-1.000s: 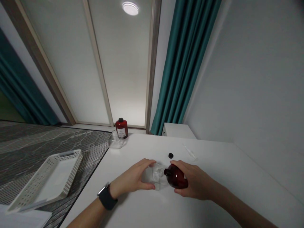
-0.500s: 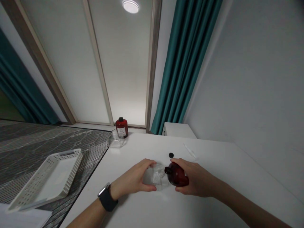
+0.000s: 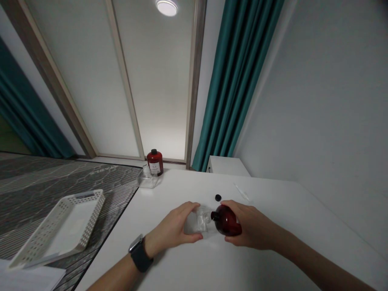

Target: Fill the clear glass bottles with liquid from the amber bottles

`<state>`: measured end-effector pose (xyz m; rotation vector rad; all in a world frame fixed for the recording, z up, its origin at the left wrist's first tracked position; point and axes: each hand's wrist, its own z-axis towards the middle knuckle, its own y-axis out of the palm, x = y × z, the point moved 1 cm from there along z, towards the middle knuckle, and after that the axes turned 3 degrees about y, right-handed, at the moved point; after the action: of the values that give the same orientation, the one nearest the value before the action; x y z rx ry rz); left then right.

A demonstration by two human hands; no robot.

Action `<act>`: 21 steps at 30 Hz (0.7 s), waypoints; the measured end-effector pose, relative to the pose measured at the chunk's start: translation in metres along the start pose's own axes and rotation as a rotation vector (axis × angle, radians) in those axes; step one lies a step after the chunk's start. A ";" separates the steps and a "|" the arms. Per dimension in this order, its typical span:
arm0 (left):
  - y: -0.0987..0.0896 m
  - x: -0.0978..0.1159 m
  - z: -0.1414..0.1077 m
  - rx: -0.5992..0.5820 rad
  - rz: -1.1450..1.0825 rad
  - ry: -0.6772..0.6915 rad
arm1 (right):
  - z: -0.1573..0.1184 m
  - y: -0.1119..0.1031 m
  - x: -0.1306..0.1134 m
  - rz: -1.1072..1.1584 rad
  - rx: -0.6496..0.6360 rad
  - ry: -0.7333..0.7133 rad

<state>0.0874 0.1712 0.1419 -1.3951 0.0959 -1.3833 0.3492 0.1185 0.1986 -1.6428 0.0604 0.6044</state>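
My right hand [image 3: 247, 224] grips a dark red bottle [image 3: 227, 220] with a black neck. The bottle is tilted, its neck pointing left at the mouth of a clear bottle [image 3: 204, 218]. Whether any liquid flows between them I cannot tell. Around a clear box-like container [image 3: 191, 223] at the clear bottle, my left hand [image 3: 176, 228] curves its thumb and fingers; its wrist wears a dark watch [image 3: 141, 254]. Just beyond the red bottle lies a black cap [image 3: 218, 197]. Farther right rests a thin, clear dropper-like stick [image 3: 241, 192].
On the white table [image 3: 182, 266], a capped red bottle [image 3: 155, 162] stands at the far left corner behind a clear tray [image 3: 147, 182] with small clear items. A white perforated basket [image 3: 91, 226] and papers [image 3: 33, 277] lie on the grey surface at left. A wall [image 3: 327, 121] borders the right.
My left hand has shifted slightly right, closer around the clear bottle. The red bottle remains tilted in my right hand, almost unmoved.
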 end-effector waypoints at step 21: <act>0.002 0.004 0.000 0.039 -0.017 0.016 | 0.002 -0.009 -0.008 -0.098 -0.044 -0.074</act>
<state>0.0899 0.1675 0.1431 -1.3559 0.0674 -1.4039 0.3451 0.1201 0.2098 -1.6542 -0.0878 0.5942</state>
